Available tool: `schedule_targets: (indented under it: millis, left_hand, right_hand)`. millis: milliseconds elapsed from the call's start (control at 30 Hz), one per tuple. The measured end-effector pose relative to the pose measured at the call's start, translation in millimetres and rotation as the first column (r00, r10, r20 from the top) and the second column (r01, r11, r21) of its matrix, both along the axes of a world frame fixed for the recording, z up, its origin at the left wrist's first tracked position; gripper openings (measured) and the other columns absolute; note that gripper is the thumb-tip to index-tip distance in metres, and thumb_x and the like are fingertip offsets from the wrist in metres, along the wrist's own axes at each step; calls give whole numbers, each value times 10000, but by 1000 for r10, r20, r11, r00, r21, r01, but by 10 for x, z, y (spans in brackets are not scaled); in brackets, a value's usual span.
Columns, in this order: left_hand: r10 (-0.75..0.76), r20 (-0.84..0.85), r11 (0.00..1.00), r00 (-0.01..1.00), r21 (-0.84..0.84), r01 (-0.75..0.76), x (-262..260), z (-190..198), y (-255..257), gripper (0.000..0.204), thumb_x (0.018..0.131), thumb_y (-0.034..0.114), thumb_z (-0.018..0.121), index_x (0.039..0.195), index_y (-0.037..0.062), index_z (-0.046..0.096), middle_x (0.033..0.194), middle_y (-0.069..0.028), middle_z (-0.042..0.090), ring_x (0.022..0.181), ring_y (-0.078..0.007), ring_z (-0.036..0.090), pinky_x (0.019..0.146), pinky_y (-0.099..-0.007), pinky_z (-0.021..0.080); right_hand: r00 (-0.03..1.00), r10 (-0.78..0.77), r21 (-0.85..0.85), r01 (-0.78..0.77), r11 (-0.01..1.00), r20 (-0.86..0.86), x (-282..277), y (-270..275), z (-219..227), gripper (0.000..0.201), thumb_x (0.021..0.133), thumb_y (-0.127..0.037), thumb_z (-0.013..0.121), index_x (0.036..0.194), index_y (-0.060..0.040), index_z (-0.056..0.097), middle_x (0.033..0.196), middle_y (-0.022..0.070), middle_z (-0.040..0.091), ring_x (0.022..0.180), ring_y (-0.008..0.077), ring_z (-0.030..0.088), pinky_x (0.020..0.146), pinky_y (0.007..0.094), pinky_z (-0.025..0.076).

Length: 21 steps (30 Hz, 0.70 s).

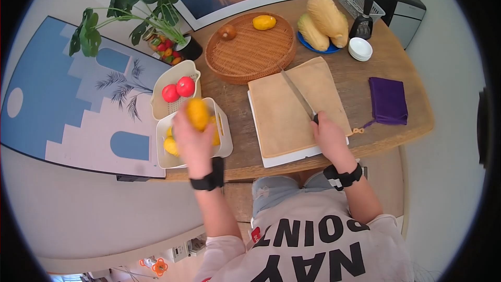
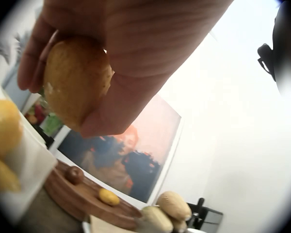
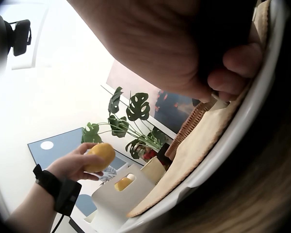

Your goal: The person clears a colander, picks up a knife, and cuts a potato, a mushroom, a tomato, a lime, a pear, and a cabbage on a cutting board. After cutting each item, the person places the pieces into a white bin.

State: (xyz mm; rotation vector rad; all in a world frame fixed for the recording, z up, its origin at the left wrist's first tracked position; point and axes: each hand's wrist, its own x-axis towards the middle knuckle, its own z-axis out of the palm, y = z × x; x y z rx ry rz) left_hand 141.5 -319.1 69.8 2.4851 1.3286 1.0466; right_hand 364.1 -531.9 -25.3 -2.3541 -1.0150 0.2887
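The left hand (image 1: 192, 143) grips a yellow, oval fruit or vegetable (image 1: 198, 114) above a white bin (image 1: 225, 134) that holds several yellow pieces (image 1: 171, 146). In the left wrist view, the thumb and fingers wrap round the yellow piece (image 2: 75, 80). The right hand (image 1: 332, 140) holds a knife (image 1: 298, 93) by its black handle, the blade lying over a tan cloth (image 1: 292, 120) on a white board (image 1: 263, 155). Seen from the right wrist, the fingers of the right hand (image 3: 184, 53) curl round the dark handle.
Behind the board stands a round wicker tray (image 1: 250, 52) with a brown onion and a yellow piece. Red tomatoes (image 1: 185, 86) lie in a cream basket. To the right are large pale squashes (image 1: 327, 15), white bowls (image 1: 360, 49) and a purple cloth (image 1: 388, 101).
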Motion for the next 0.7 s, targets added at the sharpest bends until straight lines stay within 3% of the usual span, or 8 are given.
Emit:
schedule_targets:
  millis: [33,100,200,300,400,500,633,700]
  left_hand:
    - [120,5,993,993,-22,-120,-160,-31,89,716,728,77,775,1380,75,476,1235,-193,581,1149,-415,567,973,-471,478]
    - [224,-61,974,973,-29,-226,-487,-159,270,740,760,121,787,1411,59,441,1250,-208,571,1180,-421,558,977,-476,478]
    - [241,-85,969,967,-23,-244,-805,-419,400,794,784,166,792,1455,31,389,1308,-241,545,1215,-429,536,1005,-467,465]
    - [334,-207,939,919,-11,-344,-821,-370,279,839,804,188,787,1492,12,340,1378,-256,509,1261,-433,503,1044,-464,439]
    - [334,-289,926,897,-76,-370,-859,-289,220,852,816,181,768,1515,17,309,1434,-252,469,1289,-433,477,1073,-470,415]
    - [312,-130,950,941,22,-312,-801,-323,112,818,840,159,736,1524,21,309,1464,-243,442,1310,-421,466,1084,-475,406]
    - [373,-302,923,877,21,-385,-799,-437,97,729,898,131,665,1542,82,327,1507,-296,365,1341,-474,420,1097,-499,392]
    - [392,-280,917,876,48,-395,-802,-523,119,711,921,162,657,1546,93,324,1518,-308,344,1350,-489,403,1101,-516,380]
  right_hand:
    - [1000,3,-1,-3,1000,-1,1,-2,5,224,997,-233,554,1029,-22,487,793,223,674,779,440,660,668,540,512]
    - [1000,10,0,-10,1000,-5,8,0,4,229,997,-233,552,1030,-17,484,787,227,673,773,442,660,667,540,513]
    - [1000,13,-8,-13,1000,-26,23,0,19,234,997,-231,551,1026,-10,480,776,237,669,764,444,660,665,543,513]
    - [998,33,17,-33,999,-46,47,-18,14,237,997,-230,550,1024,-6,479,769,241,668,757,446,660,660,543,514]
    - [998,28,-10,-29,1000,-57,52,-15,30,237,998,-231,548,1027,-5,480,767,237,670,752,445,663,657,538,519]
    - [995,40,-5,-40,999,-94,70,-22,37,234,1000,-229,544,1028,-4,483,769,232,671,751,440,665,657,533,523]
    - [992,55,-6,-56,998,-117,106,-23,34,231,1004,-225,537,1032,-2,482,773,227,671,754,428,668,658,529,523]
    - [990,60,-7,-61,998,-130,119,-30,41,233,1005,-225,535,1033,-1,481,776,224,672,756,425,669,658,527,523]
